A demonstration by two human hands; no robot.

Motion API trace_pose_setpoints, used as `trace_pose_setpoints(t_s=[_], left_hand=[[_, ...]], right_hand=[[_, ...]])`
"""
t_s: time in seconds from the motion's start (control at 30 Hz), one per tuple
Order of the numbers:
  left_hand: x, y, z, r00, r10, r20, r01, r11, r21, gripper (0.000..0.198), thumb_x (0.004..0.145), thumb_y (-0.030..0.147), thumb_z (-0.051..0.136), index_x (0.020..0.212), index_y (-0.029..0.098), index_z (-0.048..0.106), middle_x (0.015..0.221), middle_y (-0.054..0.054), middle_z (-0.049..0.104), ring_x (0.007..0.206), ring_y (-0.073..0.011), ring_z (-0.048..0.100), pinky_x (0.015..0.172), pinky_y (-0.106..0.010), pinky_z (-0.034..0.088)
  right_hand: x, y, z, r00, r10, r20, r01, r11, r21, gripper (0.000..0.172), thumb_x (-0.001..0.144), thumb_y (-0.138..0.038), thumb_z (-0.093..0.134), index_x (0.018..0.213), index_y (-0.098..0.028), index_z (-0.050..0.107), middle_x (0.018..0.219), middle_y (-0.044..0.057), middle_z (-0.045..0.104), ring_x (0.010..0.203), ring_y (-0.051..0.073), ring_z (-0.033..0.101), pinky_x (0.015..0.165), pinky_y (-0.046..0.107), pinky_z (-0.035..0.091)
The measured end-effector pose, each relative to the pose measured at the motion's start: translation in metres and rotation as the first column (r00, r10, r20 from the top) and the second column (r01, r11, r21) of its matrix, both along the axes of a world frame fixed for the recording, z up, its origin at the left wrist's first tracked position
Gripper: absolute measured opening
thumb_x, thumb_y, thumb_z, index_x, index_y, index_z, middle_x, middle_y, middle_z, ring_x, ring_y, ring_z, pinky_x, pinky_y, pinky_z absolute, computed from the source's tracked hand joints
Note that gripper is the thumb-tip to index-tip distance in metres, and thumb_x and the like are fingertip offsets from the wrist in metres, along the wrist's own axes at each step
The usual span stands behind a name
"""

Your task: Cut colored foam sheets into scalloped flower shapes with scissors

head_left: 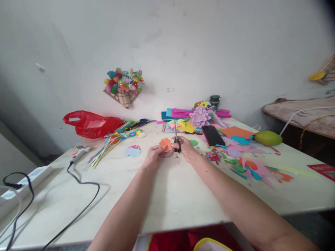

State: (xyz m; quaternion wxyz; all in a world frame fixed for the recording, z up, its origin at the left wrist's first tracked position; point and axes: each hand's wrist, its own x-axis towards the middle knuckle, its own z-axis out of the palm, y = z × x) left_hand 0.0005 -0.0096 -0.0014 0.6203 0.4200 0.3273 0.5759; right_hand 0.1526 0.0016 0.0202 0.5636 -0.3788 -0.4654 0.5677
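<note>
Between the fingers of my left hand (154, 154) is an orange flower-shaped cutout (165, 144) with a scalloped edge. My right hand (185, 146) is closed round the black handles of a pair of scissors (176, 129), whose blades point up and away from me. The two hands are close together over the middle of the table, with the scissors just right of the orange cutout. Under the hands lies a pinkish round piece, partly hidden. To the left rests a light blue scalloped cutout (132, 151) with red and pink bits on it. A green round piece (193, 143) lies behind my right hand.
A glue gun (81, 152) with a black cord lies left, near a white power strip (28, 179). A red plastic bag (94, 123) sits at the back left. Rightward are a phone (213, 135), coloured scraps (258, 168) and a green-yellow oval fruit (268, 138).
</note>
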Motion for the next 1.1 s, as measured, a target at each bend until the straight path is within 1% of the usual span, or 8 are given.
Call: trace_pose_setpoints(t_s=[0.1,0.3,0.43,0.53,0.63,0.73,0.9,1.1], left_hand=[[0.001,0.0,-0.001,0.999,0.046,0.02,-0.046,0.999,0.0,0.028,0.054,0.026,0.083,0.073,0.009,0.07,0.075,-0.009,0.072,0.066,-0.0194,0.067,0.072,-0.033,0.052],[0.002,-0.002,0.001,0.996,0.089,0.024,-0.089,0.996,0.009,0.025,0.053,0.025,0.082,0.067,0.011,0.067,0.067,-0.007,0.07,0.059,-0.017,0.064,0.065,-0.031,0.051],[0.001,-0.001,0.002,0.989,0.145,-0.021,-0.144,0.989,0.047,0.022,0.054,0.024,0.081,0.06,0.013,0.063,0.06,-0.003,0.067,0.054,-0.0137,0.06,0.059,-0.027,0.048],[-0.003,0.002,0.001,0.979,0.195,-0.053,-0.191,0.979,0.078,0.022,0.053,0.024,0.081,0.055,0.014,0.061,0.055,-0.001,0.064,0.05,-0.0118,0.057,0.056,-0.025,0.045],[-0.008,0.005,0.002,0.969,0.242,-0.05,-0.238,0.969,0.066,0.023,0.05,0.023,0.081,0.053,0.014,0.06,0.056,-0.002,0.065,0.051,-0.0121,0.058,0.057,-0.025,0.046],[-0.013,0.008,0.004,0.959,0.282,-0.035,-0.281,0.959,0.036,0.025,0.046,0.022,0.082,0.052,0.014,0.059,0.059,-0.003,0.066,0.056,-0.014,0.061,0.062,-0.027,0.049],[-0.016,0.009,0.003,0.965,0.262,-0.033,-0.262,0.965,0.009,0.023,0.047,0.021,0.081,0.06,0.012,0.064,0.064,-0.005,0.069,0.058,-0.0153,0.063,0.064,-0.029,0.052],[-0.017,0.008,0.004,0.98,0.197,-0.006,-0.197,0.98,0.002,0.022,0.049,0.019,0.079,0.066,0.012,0.067,0.07,-0.007,0.071,0.062,-0.0156,0.065,0.068,-0.03,0.054]], right_hand=[[-0.002,-0.002,0.0,1.0,0.02,-0.007,-0.02,1.0,0.0,0.045,0.047,-0.02,0.075,0.088,-0.016,0.056,0.05,-0.006,0.057,0.042,0.01,0.052,0.035,0.018,0.027],[-0.008,-0.004,-0.005,0.995,0.093,-0.041,-0.093,0.996,0.003,0.04,0.049,-0.014,0.073,0.085,-0.016,0.057,0.052,-0.007,0.056,0.043,0.008,0.053,0.045,0.02,0.039],[-0.005,-0.001,-0.008,0.994,0.104,0.026,-0.103,0.993,-0.055,0.039,0.054,-0.017,0.074,0.089,-0.018,0.057,0.054,-0.006,0.057,0.043,0.009,0.053,0.037,0.018,0.031],[0.003,0.001,-0.007,0.977,0.189,0.097,-0.18,0.979,-0.091,0.038,0.058,-0.026,0.076,0.089,-0.017,0.056,0.051,-0.005,0.056,0.041,0.01,0.051,0.034,0.017,0.025],[0.015,0.003,-0.005,0.929,0.34,0.143,-0.332,0.94,-0.079,0.034,0.064,-0.039,0.075,0.081,-0.015,0.057,0.056,-0.003,0.057,0.041,0.007,0.05,0.035,0.017,0.027],[0.026,0.005,-0.004,0.859,0.441,0.259,-0.433,0.897,-0.089,0.038,0.069,-0.049,0.071,0.076,-0.014,0.057,0.058,-0.001,0.059,0.043,0.007,0.052,0.035,0.016,0.027],[0.037,0.008,-0.004,0.734,0.518,0.44,-0.564,0.825,-0.031,0.038,0.075,-0.051,0.062,0.073,-0.014,0.056,0.061,0.001,0.062,0.044,0.008,0.054,0.035,0.018,0.031],[0.039,0.012,-0.005,0.639,0.565,0.522,-0.633,0.771,-0.059,0.034,0.076,-0.048,0.06,0.074,-0.014,0.055,0.061,0.002,0.063,0.046,0.01,0.057,0.035,0.017,0.032]])
